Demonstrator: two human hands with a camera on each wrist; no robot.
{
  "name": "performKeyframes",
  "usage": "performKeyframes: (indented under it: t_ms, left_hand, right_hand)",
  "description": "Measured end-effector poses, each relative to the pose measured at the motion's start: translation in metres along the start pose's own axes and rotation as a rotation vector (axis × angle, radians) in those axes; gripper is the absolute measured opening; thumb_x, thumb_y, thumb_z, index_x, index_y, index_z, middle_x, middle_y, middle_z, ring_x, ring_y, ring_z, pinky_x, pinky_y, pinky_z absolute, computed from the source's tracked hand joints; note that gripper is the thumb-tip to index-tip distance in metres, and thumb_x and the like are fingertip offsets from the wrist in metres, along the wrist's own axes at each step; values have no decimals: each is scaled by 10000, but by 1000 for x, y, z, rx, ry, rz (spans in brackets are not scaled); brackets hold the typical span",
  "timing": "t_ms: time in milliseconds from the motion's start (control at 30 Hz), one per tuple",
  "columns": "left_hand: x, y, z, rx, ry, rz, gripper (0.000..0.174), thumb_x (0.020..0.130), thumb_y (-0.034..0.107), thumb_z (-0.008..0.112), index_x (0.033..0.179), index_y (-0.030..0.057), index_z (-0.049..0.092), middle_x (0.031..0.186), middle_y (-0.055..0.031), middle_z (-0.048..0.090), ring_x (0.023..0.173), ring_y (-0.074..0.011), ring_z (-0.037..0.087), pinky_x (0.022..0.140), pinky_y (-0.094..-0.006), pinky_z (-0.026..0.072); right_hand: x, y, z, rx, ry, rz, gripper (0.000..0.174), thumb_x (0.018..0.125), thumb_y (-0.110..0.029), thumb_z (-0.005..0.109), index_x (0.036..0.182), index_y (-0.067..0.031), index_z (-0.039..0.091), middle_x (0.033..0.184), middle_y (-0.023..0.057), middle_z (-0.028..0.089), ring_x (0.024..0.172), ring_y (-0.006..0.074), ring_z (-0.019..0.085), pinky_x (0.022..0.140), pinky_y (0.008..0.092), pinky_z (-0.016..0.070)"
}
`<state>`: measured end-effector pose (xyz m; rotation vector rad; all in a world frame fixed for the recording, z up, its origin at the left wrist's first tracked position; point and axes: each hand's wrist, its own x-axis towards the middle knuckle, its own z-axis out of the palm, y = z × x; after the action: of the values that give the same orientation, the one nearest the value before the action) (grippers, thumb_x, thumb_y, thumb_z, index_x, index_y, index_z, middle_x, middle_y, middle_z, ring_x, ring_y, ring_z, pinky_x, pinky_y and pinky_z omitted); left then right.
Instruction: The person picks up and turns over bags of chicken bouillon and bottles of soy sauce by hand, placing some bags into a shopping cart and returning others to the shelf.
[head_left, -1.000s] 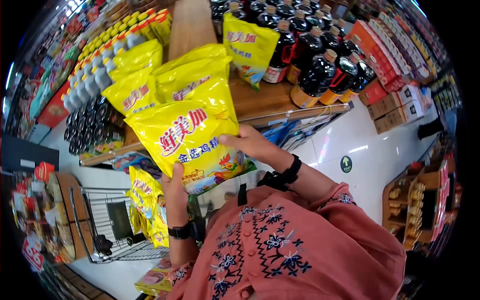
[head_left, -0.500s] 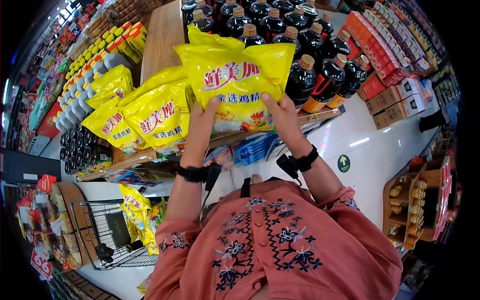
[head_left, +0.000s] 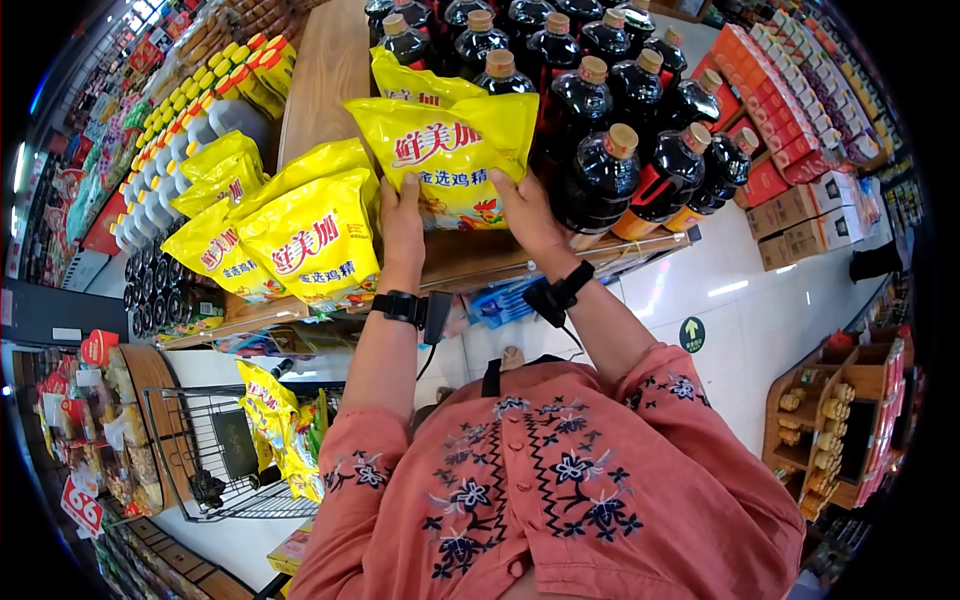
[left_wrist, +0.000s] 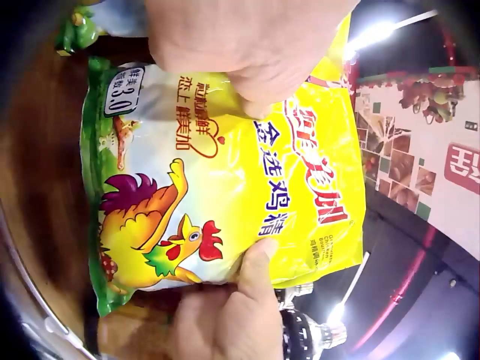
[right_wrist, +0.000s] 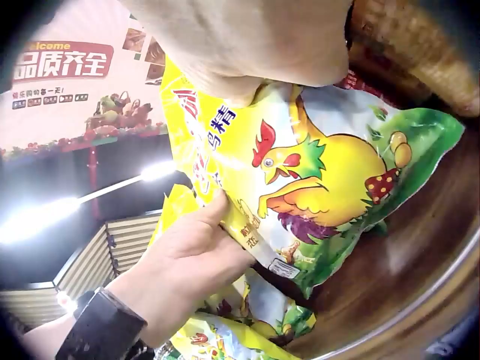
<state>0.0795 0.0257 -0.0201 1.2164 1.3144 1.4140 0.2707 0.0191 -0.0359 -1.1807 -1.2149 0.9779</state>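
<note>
Both hands grip a yellow bag of chicken bouillon (head_left: 440,150) by its two sides, upright at the wooden shelf's front part. My left hand (head_left: 402,222) holds its left side, the thumb on the printed front. On the opposite side my right hand (head_left: 530,215) holds it the same way, thumb also on the front. Behind it another yellow bag (head_left: 395,75) shows only its top. In the left wrist view the held bag (left_wrist: 172,172) shows a cartoon rooster, its green bottom edge close over the brown wood. The fingers behind the bag are hidden.
More yellow bags (head_left: 310,245) stand at the left on the shelf (head_left: 330,60). Dark bottles (head_left: 600,180) crowd close by the right hand. A shopping cart (head_left: 185,440) with yellow bags (head_left: 280,430) stands lower left. Cartons (head_left: 800,220) are stacked at right.
The held bag has gone from low before the left-hand bags up and right to the shelf in front of another bag, then slightly down. The right hand has moved to its right side.
</note>
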Motion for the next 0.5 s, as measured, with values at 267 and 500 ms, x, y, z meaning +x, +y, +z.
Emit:
performKeyframes:
  t_ms: [267, 500]
  left_hand:
    - [-1, -30, -1, -13, 38, -110, 513, 1032, 342, 569, 1397, -7, 480, 1337, -151, 595, 1188, -232, 543, 1026, -362, 409]
    - [-9, -50, 1, 168, 30, -20, 633, 978, 344, 644, 1415, -52, 415, 1330, -218, 587, 1213, -305, 562, 1035, -388, 428]
  right_hand:
    - [-3, 21, 4, -306, 16, -23, 420, 983, -254, 593, 1295, 12, 503, 1217, 280, 620, 1159, 440, 572, 966, 477, 453]
    - [-16, 41, 1, -376, 43, -11, 403, 997, -269, 537, 1270, 24, 498, 1161, 315, 624, 1112, 470, 590, 938, 496, 463]
